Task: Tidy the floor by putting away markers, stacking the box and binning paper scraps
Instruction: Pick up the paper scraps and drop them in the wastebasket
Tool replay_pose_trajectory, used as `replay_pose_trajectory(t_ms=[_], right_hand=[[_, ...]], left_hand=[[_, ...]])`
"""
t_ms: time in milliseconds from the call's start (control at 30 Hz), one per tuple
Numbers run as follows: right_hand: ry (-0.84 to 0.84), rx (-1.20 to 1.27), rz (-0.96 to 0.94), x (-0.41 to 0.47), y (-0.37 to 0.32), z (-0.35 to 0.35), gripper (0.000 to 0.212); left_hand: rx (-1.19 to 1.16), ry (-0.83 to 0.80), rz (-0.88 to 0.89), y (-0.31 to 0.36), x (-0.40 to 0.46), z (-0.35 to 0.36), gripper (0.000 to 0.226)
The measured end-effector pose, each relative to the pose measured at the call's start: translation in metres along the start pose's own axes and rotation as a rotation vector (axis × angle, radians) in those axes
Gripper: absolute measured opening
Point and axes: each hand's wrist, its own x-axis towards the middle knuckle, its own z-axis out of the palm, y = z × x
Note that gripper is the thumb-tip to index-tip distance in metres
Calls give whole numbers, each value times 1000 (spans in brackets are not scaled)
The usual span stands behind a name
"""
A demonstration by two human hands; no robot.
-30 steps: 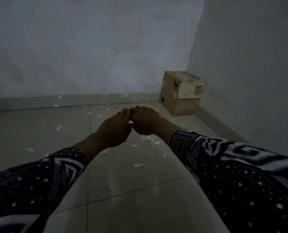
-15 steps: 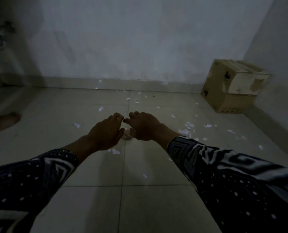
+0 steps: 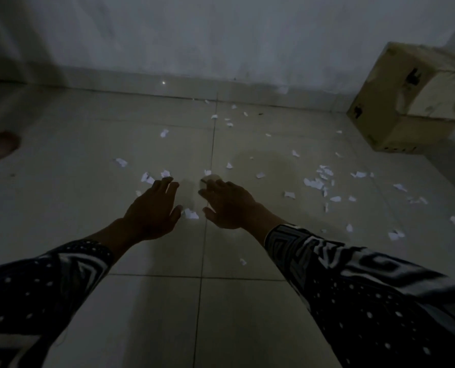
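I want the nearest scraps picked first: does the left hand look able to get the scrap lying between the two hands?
Probably yes: the scrap lies bare on the floor beside the left hand, with nothing between them.

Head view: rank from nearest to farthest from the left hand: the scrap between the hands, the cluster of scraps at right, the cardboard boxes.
1. The scrap between the hands, right beside the left hand's thumb.
2. The cluster of scraps, off to the right past the right hand.
3. The cardboard boxes, far right corner by the wall.

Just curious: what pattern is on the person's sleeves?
Dark sleeves with white dots and geometric bands, clearest in the head view.
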Motion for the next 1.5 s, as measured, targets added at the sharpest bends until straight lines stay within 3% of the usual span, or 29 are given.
replay_pose_trajectory(t_ms=[233,333,600,933,1033,1267,1367,1500], right_hand=[[66,170,-27,29,-13,67,67],[58,275,6,42,-13,82,74],[243,306,154,57,-7,132,60],[229,347,205,59,-4,134,53],[203,342,216,62,-4,136,54],[203,368,221,62,-6,134,56],[199,365,227,63,-6,134,56],[198,372,226,63,-5,132,55]], left_hand=[[16,54,8,-24,13,54,72],[1,66,-72,-39,13,72,84],[-128,195,-212,-77,22,121,98],[-255,214,-331,-113,80,127,105],[-270,226,-335,-119,88,130,101],[-168,97,-84,-124,93,132,69],[-224,129,4,-124,94,130,56],[-356,169,-7,-118,91,129,52]])
